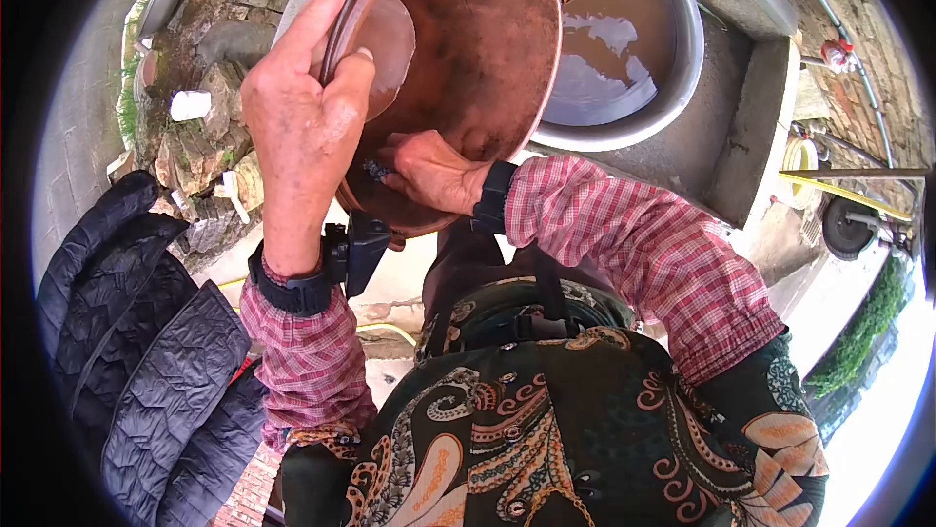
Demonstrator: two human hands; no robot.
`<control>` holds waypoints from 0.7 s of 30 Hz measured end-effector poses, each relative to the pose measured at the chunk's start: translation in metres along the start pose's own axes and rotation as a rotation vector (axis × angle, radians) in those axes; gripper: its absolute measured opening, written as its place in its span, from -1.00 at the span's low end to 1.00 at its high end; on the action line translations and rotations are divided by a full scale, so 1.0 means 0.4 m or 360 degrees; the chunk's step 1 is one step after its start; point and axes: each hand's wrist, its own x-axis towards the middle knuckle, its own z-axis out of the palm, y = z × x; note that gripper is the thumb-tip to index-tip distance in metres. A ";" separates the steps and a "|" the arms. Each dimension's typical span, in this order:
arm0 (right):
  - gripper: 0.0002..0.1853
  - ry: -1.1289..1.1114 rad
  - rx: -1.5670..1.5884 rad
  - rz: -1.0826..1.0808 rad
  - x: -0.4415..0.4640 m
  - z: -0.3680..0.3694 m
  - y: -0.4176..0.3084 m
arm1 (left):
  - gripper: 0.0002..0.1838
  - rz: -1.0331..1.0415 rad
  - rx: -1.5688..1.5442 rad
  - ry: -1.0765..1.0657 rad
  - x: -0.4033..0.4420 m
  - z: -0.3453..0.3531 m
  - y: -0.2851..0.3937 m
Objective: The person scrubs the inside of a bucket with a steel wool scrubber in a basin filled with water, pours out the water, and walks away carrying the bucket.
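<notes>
A reddish-brown bucket [478,59] is tilted on its side, its mouth turned toward me, with a small lug at its right rim. My left hand [302,127] grips its left rim, thumb inside and fingers outside. A pale round patch [390,44] shows on the inner wall beside that thumb. Inside the lower part, my right hand [436,171] is closed, knuckles up, against the wall. A small blue-grey scouring pad [375,170] shows at its fingertips; the rest of it is hidden.
A large metal basin [687,49] of murky brown water stands in a concrete trough [756,127] behind the bucket. A black quilted jacket [166,371] lies at the left. Rocks [210,127] and a white cup [190,105] are at the upper left. A yellow hose [848,194] runs at the right.
</notes>
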 end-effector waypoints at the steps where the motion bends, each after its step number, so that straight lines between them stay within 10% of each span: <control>1: -0.75 -0.0455 -0.0106 -0.0119 0.004 -0.011 0.024 | -0.52 0.0004 0.0010 -0.0010 -0.001 -0.002 -0.003; 2: -0.76 -0.0906 -0.0218 -0.0236 0.013 -0.051 0.080 | -0.51 0.0142 0.0046 0.0005 -0.004 0.005 -0.002; 8: -0.80 -0.0761 -0.1111 -0.0114 0.039 -0.130 0.303 | -0.50 0.0187 0.0163 0.0098 -0.053 0.040 0.004; 13: -0.82 -0.0395 0.0080 0.1029 0.025 -0.072 -0.004 | -0.54 0.0132 0.0236 0.0175 -0.049 0.006 -0.007; 15: -0.82 -0.0168 0.0034 0.0265 0.010 -0.050 -0.050 | -0.56 0.0136 0.0345 0.0206 -0.047 0.001 -0.007; 21: -0.79 -0.0819 -0.1162 -0.0445 0.067 -0.131 0.265 | -0.60 0.0291 0.0199 0.0169 -0.035 0.013 -0.025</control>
